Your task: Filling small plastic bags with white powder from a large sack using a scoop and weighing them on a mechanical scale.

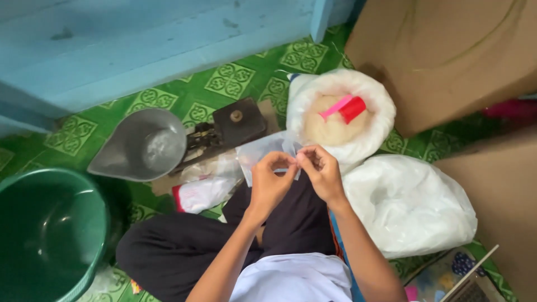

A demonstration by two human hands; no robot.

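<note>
My left hand [269, 180] and my right hand [320, 169] meet in front of me above my crossed legs. Both pinch the edge of a small clear plastic bag [263, 150], which hangs flat between the fingertips. Just beyond the bag sits an open white sack [313, 95] of pale grain. A red scoop with a pink handle [345, 107] lies on the grain.
A balance scale with a grey metal pan [142, 144] and a dark weight platform [238, 120] stands on the green patterned floor. A green bucket [50, 229] is at the left. A full white plastic bag [411, 204] lies at my right, cardboard boxes [447, 50] behind it.
</note>
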